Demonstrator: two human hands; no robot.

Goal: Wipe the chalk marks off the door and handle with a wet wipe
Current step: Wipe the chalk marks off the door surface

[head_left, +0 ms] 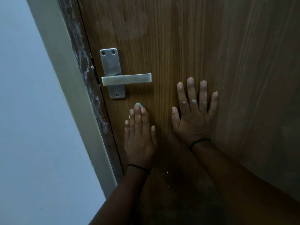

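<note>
Both hands are laid flat on the door [203, 46], below and to the right of the handle [126, 79]. Left hand [140, 137]: fingers held close together, pressed to the wood; a small teal scrap is seen poking out past the fingertips, probably the wipe [138, 104], mostly hidden under the palm. Right hand [194, 114]: fingers spread wide, nothing held, pale specks seen on the knuckles.

No clear chalk marks can be made out on the panel in this dim light; a few pale flecks [165, 173] are visible low down, between the wrists. The whitish smears on the door frame [84, 65] look like worn paint, not chalk.

Risks, as judged:
- Chalk could be put back onto the wood by the speckled right hand.
- Wipe could be bunched or dropped, since it is only pinned by flat fingers, not gripped.
- Handle could be skipped; it is not being touched.
- Faint marks could be missed in the poor light.
</note>
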